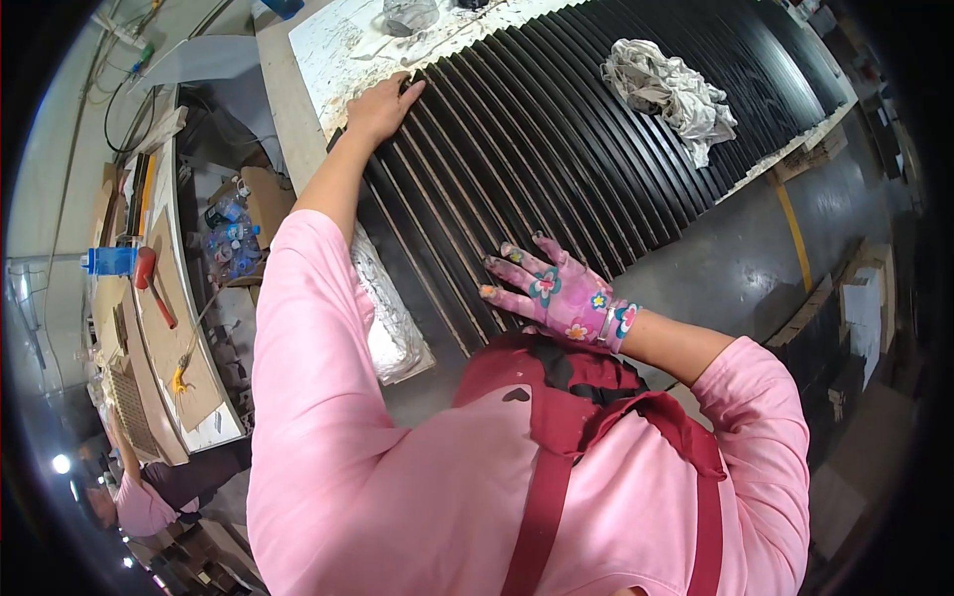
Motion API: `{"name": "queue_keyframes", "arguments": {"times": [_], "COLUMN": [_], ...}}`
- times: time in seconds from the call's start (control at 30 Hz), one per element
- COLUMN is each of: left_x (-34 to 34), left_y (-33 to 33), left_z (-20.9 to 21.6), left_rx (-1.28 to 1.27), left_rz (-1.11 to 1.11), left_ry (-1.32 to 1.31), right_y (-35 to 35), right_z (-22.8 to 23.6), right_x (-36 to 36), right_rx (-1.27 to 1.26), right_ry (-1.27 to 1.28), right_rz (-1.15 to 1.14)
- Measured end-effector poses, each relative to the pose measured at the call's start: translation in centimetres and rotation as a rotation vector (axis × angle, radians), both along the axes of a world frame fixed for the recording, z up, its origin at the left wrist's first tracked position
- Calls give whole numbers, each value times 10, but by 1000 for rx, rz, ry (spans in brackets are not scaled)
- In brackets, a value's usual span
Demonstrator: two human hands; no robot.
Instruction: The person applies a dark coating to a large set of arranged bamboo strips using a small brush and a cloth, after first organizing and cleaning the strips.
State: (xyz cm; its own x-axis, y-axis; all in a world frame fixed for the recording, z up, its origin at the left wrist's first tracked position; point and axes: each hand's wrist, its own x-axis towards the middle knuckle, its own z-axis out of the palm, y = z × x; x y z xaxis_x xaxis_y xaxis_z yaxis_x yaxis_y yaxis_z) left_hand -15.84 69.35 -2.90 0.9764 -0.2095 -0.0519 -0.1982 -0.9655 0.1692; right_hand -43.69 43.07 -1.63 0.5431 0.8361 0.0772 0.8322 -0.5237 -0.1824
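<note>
A wide row of long black ridged strips [517, 149] lies side by side across the table in front of me. My left hand [383, 109], bare, rests at the far left ends of the strips, thumb and forefinger apart, its other fingers partly hidden. On the nearer part of the strips lies my right hand [561, 293], in a pink flowered glove, fingers spread flat. The glove's fingertips look worn and dark. A crumpled whitish rag [668, 94] sits on the strips farther right, away from both hands.
A white, dirt-speckled board [333, 55] shows beyond the strips. Below the left side is a white wrapped bundle [393, 323]. A cardboard box [268, 209] with plastic bottles and a side bench with a red-headed tool [145, 268] stand left. Another person [144, 502] is at lower left.
</note>
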Motion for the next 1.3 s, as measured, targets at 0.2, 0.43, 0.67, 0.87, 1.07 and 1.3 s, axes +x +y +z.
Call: {"name": "queue_keyframes", "arguments": {"times": [0.2, 0.43, 0.67, 0.87, 1.07, 1.3], "left_x": [-5, -1, 29, 21, 39, 41], "left_y": [0, 7, -34, -81, -79, -139], "left_z": [-5, -8, -11, -9, -11, -12], "left_rx": [-6, -13, -317, -110, -3, -99], "left_rz": [-22, -16, -117, -119, -95, -149], "left_ry": [-133, -71, -379, -116, -114, -186], "right_y": [-1, 11, -39, -44, -44, -85], "right_z": [3, 8, 38, 6, 25, 17], "right_x": [1, -1, 2, 2, 0, 12], "right_rx": [25, 46, 48, -15, 76, -60], "right_ry": [-29, 36, 99, -16, 114, 42], "right_rz": [-19, 16, -159, -178, -189, -314]}}
